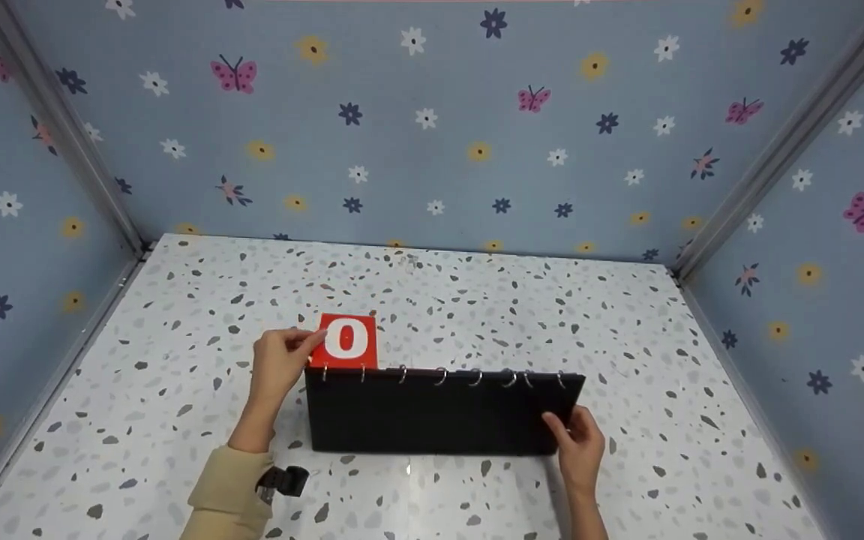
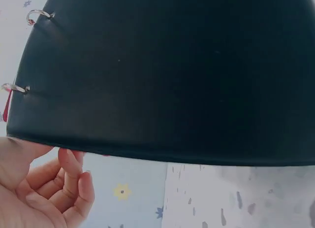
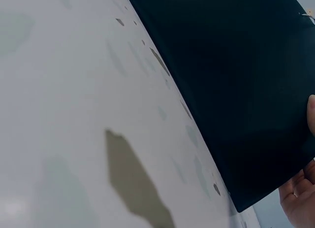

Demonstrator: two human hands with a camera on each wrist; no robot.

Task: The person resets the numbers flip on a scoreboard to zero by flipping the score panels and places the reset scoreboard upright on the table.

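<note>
A black flip scoreboard stands on the table with its plain back toward me and metal rings along its top edge. At its left end a red number card with a white 0 sticks up above the rings. My left hand pinches that card by its left edge. In the left wrist view, the left hand is at the board's side edge, its fingers partly behind the board. My right hand grips the board's right end, thumb on the back face. The right wrist view shows only part of the right hand.
The white speckled table spreads around the board. A blue wall panel with flowers and butterflies closes off the back, and similar panels stand at left and right. A black wrist device sits at the left sleeve.
</note>
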